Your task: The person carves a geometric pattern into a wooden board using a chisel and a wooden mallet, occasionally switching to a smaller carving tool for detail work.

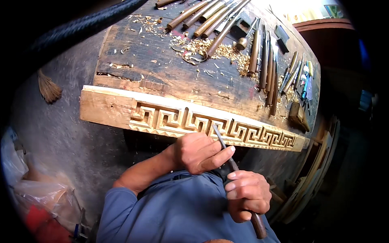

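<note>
A long pale wooden board [107, 106] lies along the near edge of the workbench, its face carved with a row of square, key-shaped spirals and a zigzag lower border. My right hand [248, 195] is wrapped round the dark wooden handle of a chisel [258, 225]. The chisel slants up and left, its metal tip against the carved face near the board's middle. My left hand [200, 153] is closed at the board's lower edge, with its fingertips on the chisel's shaft. The undersides of its fingers are hidden.
Several wood-handled carving tools [219, 40] lie across the back and right of the workbench [162, 65] among wood shavings [225, 52]. A wooden mallet-like block [298, 116] sits at the right edge. On the left are a straw brush [49, 87] and plastic bags [44, 194].
</note>
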A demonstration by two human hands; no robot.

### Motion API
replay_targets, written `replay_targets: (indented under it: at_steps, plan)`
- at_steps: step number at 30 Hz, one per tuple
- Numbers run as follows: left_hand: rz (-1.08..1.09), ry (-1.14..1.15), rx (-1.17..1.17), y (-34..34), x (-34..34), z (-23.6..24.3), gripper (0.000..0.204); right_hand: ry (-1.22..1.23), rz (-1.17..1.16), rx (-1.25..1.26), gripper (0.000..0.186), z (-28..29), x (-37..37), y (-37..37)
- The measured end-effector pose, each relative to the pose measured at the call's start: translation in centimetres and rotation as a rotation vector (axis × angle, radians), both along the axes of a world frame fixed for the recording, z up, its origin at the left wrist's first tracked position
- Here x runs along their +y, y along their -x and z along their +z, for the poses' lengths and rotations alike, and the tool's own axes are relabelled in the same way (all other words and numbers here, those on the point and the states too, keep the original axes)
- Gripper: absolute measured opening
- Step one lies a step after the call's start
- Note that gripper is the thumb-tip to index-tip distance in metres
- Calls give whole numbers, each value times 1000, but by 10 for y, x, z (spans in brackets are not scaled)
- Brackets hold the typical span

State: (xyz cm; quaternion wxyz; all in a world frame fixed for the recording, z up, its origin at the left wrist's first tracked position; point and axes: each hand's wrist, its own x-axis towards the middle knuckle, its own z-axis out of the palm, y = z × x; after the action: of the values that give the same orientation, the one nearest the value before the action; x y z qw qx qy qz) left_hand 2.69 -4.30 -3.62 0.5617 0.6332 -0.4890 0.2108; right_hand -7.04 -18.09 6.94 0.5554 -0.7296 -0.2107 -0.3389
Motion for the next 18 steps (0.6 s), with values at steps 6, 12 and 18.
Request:
replay_targets:
  at_steps: [6,12,18]
  plan:
    - [32,-37,79,2,-5,0,45,-306,129,147,37,16,-13,-27]
    - [202,68,232,11,-25,4,69,-658,35,141,45,34,0,-63]
    - [189,47,216,14,-24,-9,68,-577,192,156,61,35,-10,-85]
